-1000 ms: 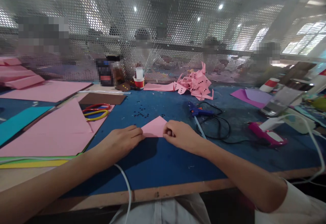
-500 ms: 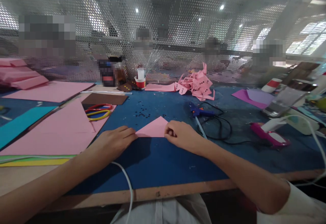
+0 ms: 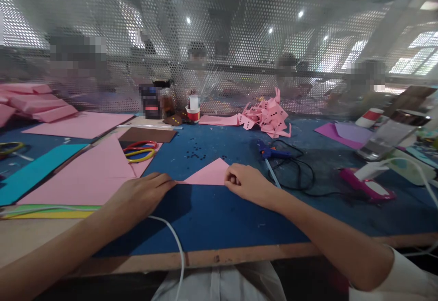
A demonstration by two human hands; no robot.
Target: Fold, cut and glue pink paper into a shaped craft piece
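A small folded pink paper triangle lies on the blue table mat, its peak pointing away from me. At its thin left tip, the fingertips of my left hand are pressed together on the paper. My right hand is curled closed over the triangle's right corner, so that corner is hidden. A blue glue gun with a pale stick and black cord rests beyond my right hand. Left of the triangle are large pink sheets and scissors with red and yellow handles.
Punched pink paper strips are heaped at the back. A red-and-white cup stands near them. To the right are a magenta tool and a clear jar. A white cable hangs over the table's front edge.
My left hand has slid left along the paper's lower edge, showing more of the thin tip. My right hand stays at the right corner. The view has shifted slightly.
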